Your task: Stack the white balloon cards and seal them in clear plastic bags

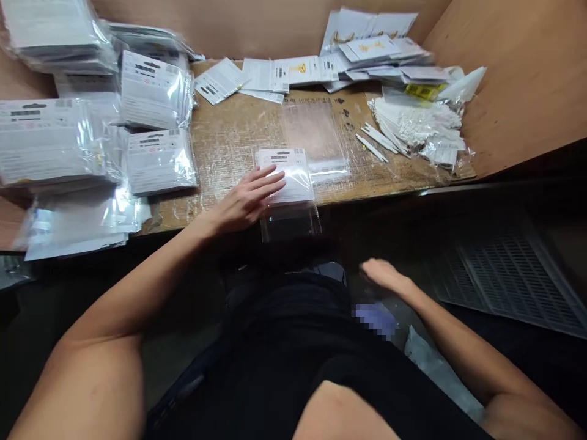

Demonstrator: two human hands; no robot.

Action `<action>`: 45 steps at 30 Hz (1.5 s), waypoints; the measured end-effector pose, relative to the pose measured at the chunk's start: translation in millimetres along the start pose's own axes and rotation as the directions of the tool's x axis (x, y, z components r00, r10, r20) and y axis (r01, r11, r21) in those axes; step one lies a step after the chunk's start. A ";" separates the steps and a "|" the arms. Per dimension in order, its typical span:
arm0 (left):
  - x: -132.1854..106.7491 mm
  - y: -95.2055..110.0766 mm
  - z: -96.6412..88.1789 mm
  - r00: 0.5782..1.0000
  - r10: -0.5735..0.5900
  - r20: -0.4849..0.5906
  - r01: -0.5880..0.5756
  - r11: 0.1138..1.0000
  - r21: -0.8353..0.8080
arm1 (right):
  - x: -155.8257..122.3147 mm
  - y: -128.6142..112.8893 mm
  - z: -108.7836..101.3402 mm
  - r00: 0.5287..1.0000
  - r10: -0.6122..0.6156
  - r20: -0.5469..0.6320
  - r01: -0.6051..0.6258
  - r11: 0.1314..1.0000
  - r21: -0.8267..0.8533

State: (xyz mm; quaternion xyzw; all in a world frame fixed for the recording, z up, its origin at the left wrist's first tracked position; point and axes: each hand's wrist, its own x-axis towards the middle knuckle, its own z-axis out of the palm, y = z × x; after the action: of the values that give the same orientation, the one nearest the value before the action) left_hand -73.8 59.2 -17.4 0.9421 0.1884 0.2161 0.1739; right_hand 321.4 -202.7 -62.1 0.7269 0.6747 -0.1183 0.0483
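My left hand [259, 194] lies with its fingers stretched out over a white printed card [291, 180] in a clear plastic sleeve. The sleeve's open-looking clear end [291, 223] hangs over the table's front edge. Right behind it, a clear plastic bag [316, 131] lies flat on the table. My right hand [380, 273] is down below the table edge, to the right of my lap, apart from the card. Its fingers look curled but are smeared and dark, so I cannot see whether anything is in them.
Stacks of sleeved cards [158, 159] fill the left of the wooden table [220, 140]. Loose cards [263, 76] lie along the back, with a pile [380, 55] at back right. White sticks [378, 143] lie at right. A dark plastic crate [518, 275] stands below right.
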 end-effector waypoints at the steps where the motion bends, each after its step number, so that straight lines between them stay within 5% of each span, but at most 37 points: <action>1: -14.6 4.2 -0.9 0.999 0.031 -0.013 -0.031 0.999 0.028 | 11.8 1.1 -6.5 0.999 -0.039 -0.035 0.038 0.999 -0.007; 3: -38.2 10.3 1.1 0.998 0.059 -0.023 -0.056 0.990 0.131 | 44.0 -5.0 -21.3 0.957 -0.217 -0.191 0.212 0.976 -0.048; 6: -52.4 14.0 15.3 0.997 0.045 -0.067 -0.027 0.968 0.248 | 98.7 -29.6 -37.1 0.734 -0.516 -0.442 0.511 0.848 -0.141; 8: -49.4 14.0 26.9 0.995 -0.018 -0.093 0.040 0.969 0.243 | 129.9 -49.3 -39.9 0.618 -0.622 -0.481 0.657 0.745 -0.117; 10: -43.0 14.5 34.7 0.990 -0.112 -0.087 0.127 0.975 0.182 | 151.4 -66.6 -38.3 0.594 -0.657 -0.463 0.731 0.681 -0.029; 14: -32.4 24.8 36.3 0.935 -0.332 -0.128 0.337 0.941 0.020 | 161.9 -93.0 -34.8 0.673 -0.516 -0.531 0.698 0.680 0.223; 17: -19.9 36.3 31.2 0.790 -0.552 -0.267 0.559 0.827 -0.056 | 156.2 -115.6 -39.6 0.765 -0.199 -0.612 0.542 0.712 0.447; 21: 7.0 38.6 23.8 0.616 -0.714 -0.332 0.739 0.670 -0.068 | 161.3 -146.8 -55.7 0.833 0.122 -0.539 0.217 0.825 0.522; 27: 23.6 24.8 25.5 0.489 -0.815 -0.311 0.799 0.562 -0.213 | 178.9 -163.6 -79.8 0.898 0.184 -0.399 -0.008 0.914 0.405; 32: 19.6 21.8 25.6 0.367 -0.910 -0.191 0.605 0.390 -0.694 | 184.3 -164.1 -89.9 0.922 0.223 -0.315 0.045 0.748 0.662; 36: 13.0 28.3 16.9 0.343 -0.931 -0.126 0.217 0.209 -0.954 | 186.7 -171.7 -90.4 0.966 0.108 -0.236 0.186 0.344 0.920; 39: 9.9 41.2 11.2 0.391 -0.918 -0.062 0.179 0.142 -0.974 | 182.5 -184.4 -90.2 0.960 0.048 -0.275 0.271 0.086 0.959; 43: 11.8 43.6 -10.3 0.534 -0.829 -0.167 0.182 0.305 -0.935 | 181.2 -189.0 -92.8 0.948 0.040 -0.316 0.313 0.069 0.947; 45: 7.2 25.5 -43.8 0.523 -0.818 -0.241 0.201 0.393 -0.898 | 184.1 -179.4 -95.6 0.948 0.045 -0.314 0.307 0.114 0.945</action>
State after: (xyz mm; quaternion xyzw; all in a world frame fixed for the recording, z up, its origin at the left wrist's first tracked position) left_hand -81.3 50.9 32.6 0.4963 0.4271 0.5200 0.5485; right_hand 164.9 13.0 2.8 0.5211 0.4889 -0.4392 -0.5445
